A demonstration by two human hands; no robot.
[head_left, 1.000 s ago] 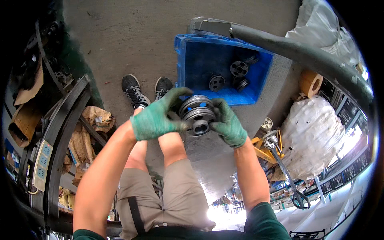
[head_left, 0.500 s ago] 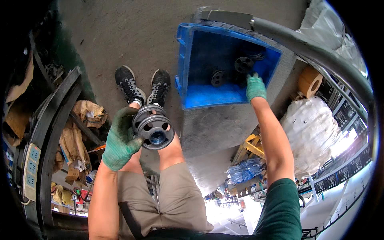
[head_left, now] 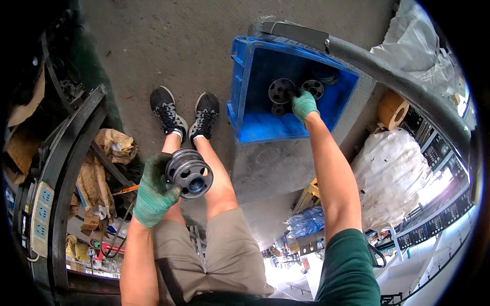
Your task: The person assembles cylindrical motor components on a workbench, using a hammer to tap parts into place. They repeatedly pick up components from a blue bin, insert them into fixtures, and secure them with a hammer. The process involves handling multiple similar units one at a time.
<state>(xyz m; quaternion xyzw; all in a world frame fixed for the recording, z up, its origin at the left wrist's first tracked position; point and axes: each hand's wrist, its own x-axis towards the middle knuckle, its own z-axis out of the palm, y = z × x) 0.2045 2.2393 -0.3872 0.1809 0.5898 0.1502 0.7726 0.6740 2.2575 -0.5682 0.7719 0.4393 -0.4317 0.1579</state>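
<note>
My left hand (head_left: 153,193), in a green glove with dark fingertips, is closed round a short stack of dark grey pulley wheels (head_left: 194,179) above my knees. The front wheel has round holes about a central hub. My right hand (head_left: 305,105), gloved alike, is inside the blue bin (head_left: 246,84), fingers closed at the edge of another pulley wheel (head_left: 280,91). That wheel faces me, raised over a smaller-looking wheel (head_left: 278,109). Right of it, partly behind my hand, is one more wheel (head_left: 313,88). Several stacked discs (head_left: 326,76) lie in the bin's far right corner.
The bin rests on a grey block (head_left: 275,171), with a thick grey pipe (head_left: 393,69) curving past its right side. A dark metal frame (head_left: 66,153) with a socket strip (head_left: 42,219) stands left. A tape roll (head_left: 393,109) and white wrapped bundle (head_left: 390,176) are at right.
My right hand has moved left inside the bin and now has a pulley wheel at its fingertips. The stack in my left hand has turned slightly and shifted left. The view has shifted a little.
</note>
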